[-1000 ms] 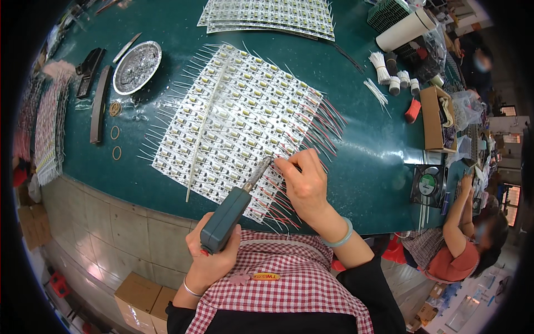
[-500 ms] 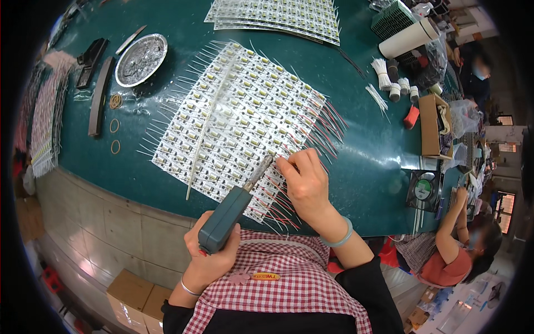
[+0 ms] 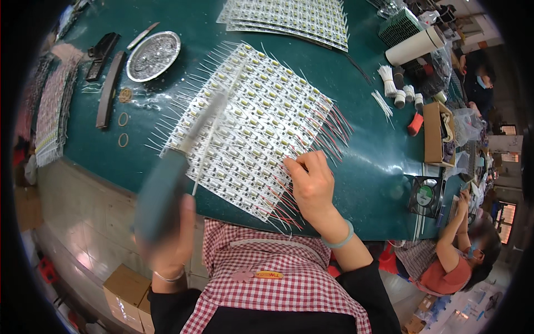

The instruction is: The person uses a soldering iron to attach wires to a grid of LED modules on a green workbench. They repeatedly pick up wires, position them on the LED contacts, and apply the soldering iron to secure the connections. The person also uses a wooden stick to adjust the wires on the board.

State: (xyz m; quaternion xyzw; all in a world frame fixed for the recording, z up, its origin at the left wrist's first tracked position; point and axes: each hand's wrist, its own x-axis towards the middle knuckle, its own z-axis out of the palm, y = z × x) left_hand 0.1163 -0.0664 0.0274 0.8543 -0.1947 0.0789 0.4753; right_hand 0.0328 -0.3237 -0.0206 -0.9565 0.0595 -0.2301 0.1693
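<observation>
A white panel of small circuit boards (image 3: 250,122), fringed with white and red wire leads, is laid flat on the green table (image 3: 367,167), directly under and ahead of both hands. Its near right edge is pressed by the right hand (image 3: 312,183), fingers curled and pinched on the red leads there; a pale blue band is worn on that wrist. A teal-handled soldering tool (image 3: 167,189) is gripped by the left hand (image 3: 169,236), closed round the handle; both are motion-blurred, and the thin tip is seen slanting up over the panel's left part. Beyond the left hand, a round metal dish (image 3: 153,55), rubber rings (image 3: 123,119) and a dark bar (image 3: 108,89) are set on the table. Far ahead of the right hand, more stacked board panels (image 3: 289,16) are laid. To the right of the right hand, a cardboard box (image 3: 436,133), a white roll (image 3: 414,47) and a small fan (image 3: 425,196) are found, with another person (image 3: 461,256) seated past the table edge.
</observation>
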